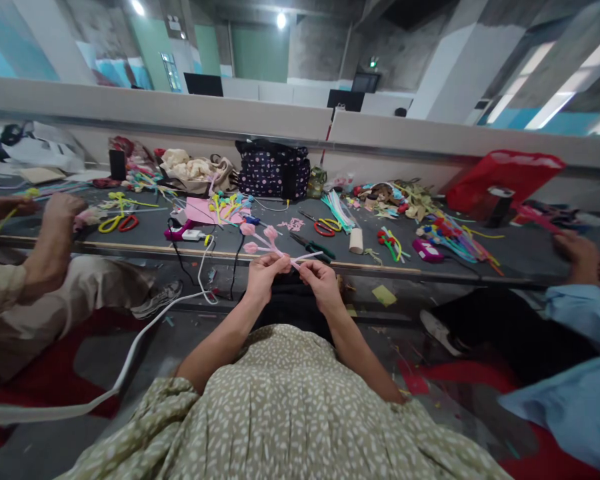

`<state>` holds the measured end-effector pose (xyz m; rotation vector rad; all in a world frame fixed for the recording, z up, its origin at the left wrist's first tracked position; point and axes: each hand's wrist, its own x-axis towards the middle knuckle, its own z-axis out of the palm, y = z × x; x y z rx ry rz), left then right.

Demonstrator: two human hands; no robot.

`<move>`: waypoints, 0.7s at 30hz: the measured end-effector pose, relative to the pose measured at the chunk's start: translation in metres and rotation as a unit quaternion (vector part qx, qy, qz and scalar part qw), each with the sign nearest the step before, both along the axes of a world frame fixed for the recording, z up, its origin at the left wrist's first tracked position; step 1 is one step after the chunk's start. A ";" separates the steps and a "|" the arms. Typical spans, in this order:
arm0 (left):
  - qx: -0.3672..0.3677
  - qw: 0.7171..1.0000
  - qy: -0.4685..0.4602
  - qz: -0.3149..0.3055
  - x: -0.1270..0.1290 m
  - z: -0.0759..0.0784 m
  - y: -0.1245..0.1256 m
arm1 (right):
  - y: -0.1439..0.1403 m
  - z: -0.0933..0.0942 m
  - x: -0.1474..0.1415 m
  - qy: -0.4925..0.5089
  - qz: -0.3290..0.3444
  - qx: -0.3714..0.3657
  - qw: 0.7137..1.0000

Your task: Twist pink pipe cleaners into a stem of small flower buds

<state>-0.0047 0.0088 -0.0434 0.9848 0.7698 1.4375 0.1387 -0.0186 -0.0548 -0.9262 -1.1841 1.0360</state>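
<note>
Just in front of the table's near edge, both my hands meet on a spray of pink pipe-cleaner flowers point(271, 235). My left hand point(266, 275) is closed round the pink stems, below several fluffy pink heads that point up and to the left. With thumb and fingers pinched, my right hand point(321, 279) grips the lower stem ends, and pale pink ends stick out above it to the right. Beyond my hands on the table lie dark-handled pliers point(313, 245), red-and-yellow scissors point(326, 227) and small pink clippings point(293, 225).
A dark patterned bag point(270, 167) stands at the back. Pipe-cleaner bundles point(341, 210), a beige cylinder point(356, 241) and a purple device point(427, 251) lie on the right. A white cable point(145, 327) crosses at left. Co-workers' hands work at both sides.
</note>
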 end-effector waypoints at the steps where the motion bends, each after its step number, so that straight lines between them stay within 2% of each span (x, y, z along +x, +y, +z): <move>1: 0.002 1.000 -0.002 0.001 0.000 0.000 0.000 | 0.000 -0.001 -0.001 0.011 -0.005 0.000 1.000; 8: 0.020 1.000 0.016 0.005 -0.002 0.001 0.001 | -0.001 0.000 0.000 0.067 0.039 -0.070 0.995; 13: 0.009 1.000 0.008 -0.007 -0.003 0.000 0.000 | 0.000 0.000 0.002 0.087 0.051 -0.075 0.992; 21: 0.028 0.998 0.057 0.002 -0.001 0.003 -0.005 | -0.004 0.007 0.004 0.066 0.100 -0.080 0.990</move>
